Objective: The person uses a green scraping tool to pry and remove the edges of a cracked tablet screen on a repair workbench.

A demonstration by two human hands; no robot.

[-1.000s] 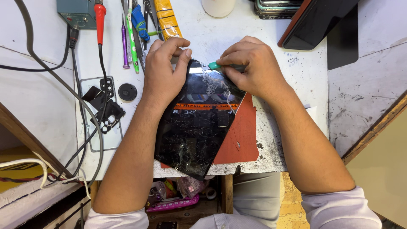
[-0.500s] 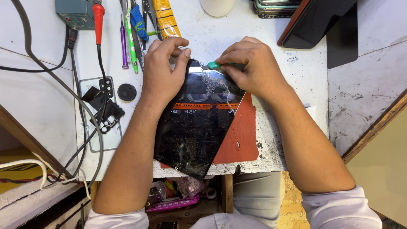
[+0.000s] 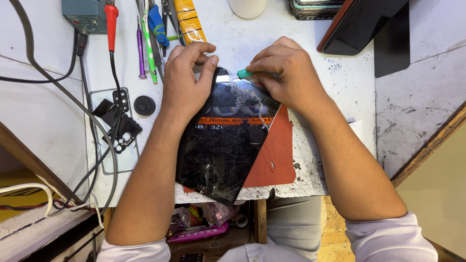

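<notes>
Two hands: both work at the far edge of a cracked dark tablet [image 3: 228,150] lying tilted on the white bench [image 3: 340,92], its near corner hanging over the bench edge at 6 o'clock.
Left hand [image 3: 187,85]: curled over the tablet's far-left corner, fingers wrapped round the edge and thumb pressing down, seemingly to pin the slab so it cannot slide.
Right hand [image 3: 286,73]: pinched shut on a small green pry tool [image 3: 244,74], its tip at the tablet's top edge near 12 o'clock, apparently to work into the seam under the glass.
Glass: shattered and whitish right beside the tool tip, cracks also spreading near the lower corner.
Red mat [image 3: 274,155]: lies under the tablet, showing at 4 o'clock, likely a pad for the work.
Hand tools [image 3: 150,34]: screwdrivers and tweezers laid at 11 o'clock, within reach of the left hand.
Black phone frame [image 3: 119,123]: rests at 9 o'clock, well apart from the tablet, beside a small round black cap [image 3: 144,105].
Cables [image 3: 92,131]: trail down the left side.
</notes>
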